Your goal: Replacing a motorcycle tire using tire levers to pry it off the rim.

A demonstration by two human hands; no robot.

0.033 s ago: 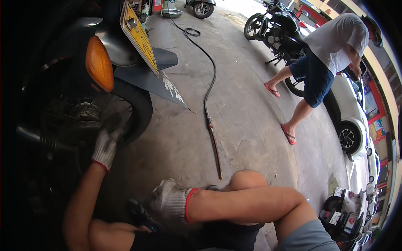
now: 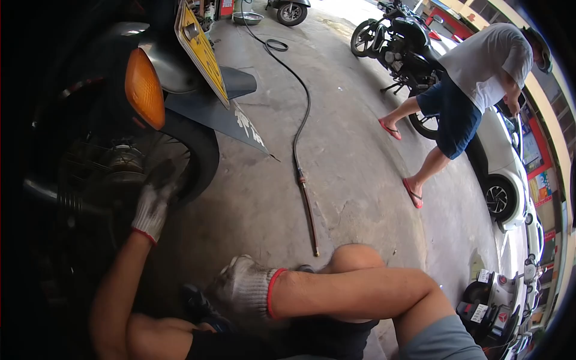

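My left hand [image 2: 153, 204], in a white knit glove with a red cuff and dirty fingers, reaches up beside the rear wheel [image 2: 207, 159] of a motorcycle, near its hub [image 2: 126, 159]. Shadow and dark grime blur its fingers, so their grip cannot be told. Low in the middle, over my dark shoe [image 2: 201, 303], is my right hand [image 2: 247, 285] in a matching glove. It looks curled closed, its fingertips turned away; what it holds, if anything, is hidden. Above the wheel are an orange turn signal [image 2: 144, 89], a yellow plate [image 2: 204, 51] and a dark mudguard [image 2: 225, 120].
A black hose [image 2: 308, 102] with a brown metal wand [image 2: 309, 213] lies on the concrete floor. A metal basin [image 2: 248, 19] sits at the back. To the right, a person in a white shirt [image 2: 483, 63] stands by a black motorcycle [image 2: 402, 45] and a white car [image 2: 501, 162].
The person in the white shirt has shifted slightly to the right. Both of my hands look to be in the same places.
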